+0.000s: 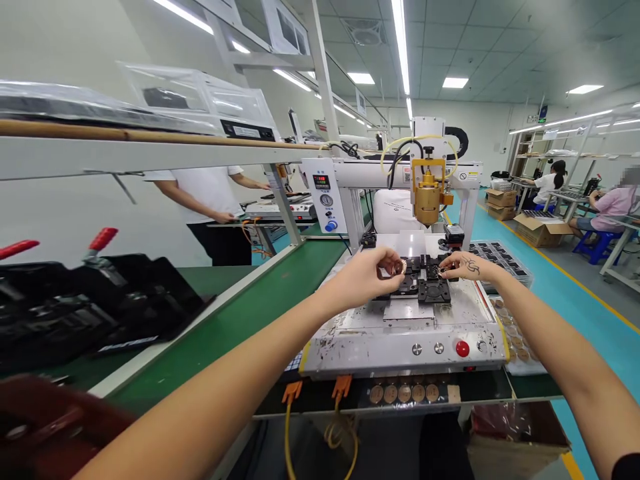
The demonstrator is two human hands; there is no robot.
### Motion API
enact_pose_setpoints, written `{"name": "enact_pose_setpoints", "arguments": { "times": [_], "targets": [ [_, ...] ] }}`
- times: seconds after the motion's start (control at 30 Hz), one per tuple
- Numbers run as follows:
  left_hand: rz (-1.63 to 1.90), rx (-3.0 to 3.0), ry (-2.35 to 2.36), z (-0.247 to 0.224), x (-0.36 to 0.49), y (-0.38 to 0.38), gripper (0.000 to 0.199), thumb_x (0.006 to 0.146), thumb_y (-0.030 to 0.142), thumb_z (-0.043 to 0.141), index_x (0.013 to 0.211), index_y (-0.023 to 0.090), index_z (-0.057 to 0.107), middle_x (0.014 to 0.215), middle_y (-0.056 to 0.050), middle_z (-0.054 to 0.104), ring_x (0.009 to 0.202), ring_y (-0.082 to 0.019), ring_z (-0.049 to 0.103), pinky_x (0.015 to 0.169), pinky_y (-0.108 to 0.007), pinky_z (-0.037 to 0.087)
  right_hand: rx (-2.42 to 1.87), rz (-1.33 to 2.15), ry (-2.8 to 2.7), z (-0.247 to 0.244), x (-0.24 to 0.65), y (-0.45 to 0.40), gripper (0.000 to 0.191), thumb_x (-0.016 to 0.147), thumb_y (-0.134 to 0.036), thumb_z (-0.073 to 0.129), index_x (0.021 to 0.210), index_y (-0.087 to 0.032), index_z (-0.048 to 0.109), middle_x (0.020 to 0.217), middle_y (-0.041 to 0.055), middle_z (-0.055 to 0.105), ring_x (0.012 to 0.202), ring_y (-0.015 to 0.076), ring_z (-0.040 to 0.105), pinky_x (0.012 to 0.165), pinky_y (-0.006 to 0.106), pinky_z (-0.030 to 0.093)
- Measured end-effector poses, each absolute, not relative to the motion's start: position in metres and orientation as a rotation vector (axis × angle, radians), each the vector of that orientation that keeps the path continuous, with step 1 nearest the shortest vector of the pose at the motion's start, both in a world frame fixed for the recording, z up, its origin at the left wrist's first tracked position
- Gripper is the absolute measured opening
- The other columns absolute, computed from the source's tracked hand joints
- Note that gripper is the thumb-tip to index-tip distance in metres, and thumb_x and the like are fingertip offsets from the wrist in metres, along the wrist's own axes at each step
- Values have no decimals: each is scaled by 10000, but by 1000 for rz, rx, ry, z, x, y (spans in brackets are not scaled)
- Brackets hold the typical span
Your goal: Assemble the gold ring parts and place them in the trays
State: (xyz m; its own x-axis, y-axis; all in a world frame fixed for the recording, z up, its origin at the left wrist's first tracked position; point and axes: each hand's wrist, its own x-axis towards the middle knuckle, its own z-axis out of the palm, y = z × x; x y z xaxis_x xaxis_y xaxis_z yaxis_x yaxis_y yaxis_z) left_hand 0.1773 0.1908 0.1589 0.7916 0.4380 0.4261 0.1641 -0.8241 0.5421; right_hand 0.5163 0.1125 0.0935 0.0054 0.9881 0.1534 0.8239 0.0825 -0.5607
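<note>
My left hand (pixel 373 275) is closed, thumb and fingers pinching a small shiny ring-shaped metal part (pixel 399 268) over the left side of the black fixture (pixel 434 291). At the fixture's right side, my right hand (pixel 463 267) has its fingertips drawn together on something small that I cannot make out. The fixture rests on the metal bed plate (pixel 407 310) of a white desktop dispensing machine (pixel 395 350). Above both hands hangs the machine's brass-coloured head (pixel 427 200), apart from them.
Round brown discs in a clear sheet (pixel 513 333) lie right of the machine, near a black-celled tray (pixel 500 260). A green conveyor belt (pixel 260 293) runs along the left, with black clamp fixtures (pixel 150 300) beyond. A co-worker (pixel 210 207) stands at another machine.
</note>
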Motion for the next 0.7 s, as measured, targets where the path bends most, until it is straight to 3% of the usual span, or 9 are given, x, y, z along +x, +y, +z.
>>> {"name": "enact_pose_setpoints", "arguments": {
  "times": [0.1,0.3,0.5,0.7],
  "targets": [
    [747,2488,462,153,155,184,211,847,367,695,991,213,692,920,-39,757,813,-194,692,712,-310,548,-1805,405,-1907,95,517,111,401,925,-468,752,1197,-185,833,1163,125,789,949,256,685,812,339,526],
    [710,2466,473,148,127,171,214,879,376,668,1016,211,675,934,-30,744,827,-196,676,777,-338,558,-1856,352,-1934,94,519,113,447,947,-501,760,1285,-215,821,1241,157,751,1047,301,692,905,396,548],
    [743,2454,541,142,102,164,222,859,358,662,1030,219,688,954,-23,752,826,-194,678,783,-325,560,-1855,181,-1886,84,518,109,387,983,-528,724,1189,-227,853,1181,161,729,1073,315,659,925,426,539],
    [753,2463,637,134,73,158,295,856,380,700,1107,226,705,977,-29,772,838,-205,696,807,-337,573,-1820,50,-1866,75,512,110,339,971,-526,733,1108,-257,887,1028,130,734,983,291,655,845,393,533]
  ]
}}
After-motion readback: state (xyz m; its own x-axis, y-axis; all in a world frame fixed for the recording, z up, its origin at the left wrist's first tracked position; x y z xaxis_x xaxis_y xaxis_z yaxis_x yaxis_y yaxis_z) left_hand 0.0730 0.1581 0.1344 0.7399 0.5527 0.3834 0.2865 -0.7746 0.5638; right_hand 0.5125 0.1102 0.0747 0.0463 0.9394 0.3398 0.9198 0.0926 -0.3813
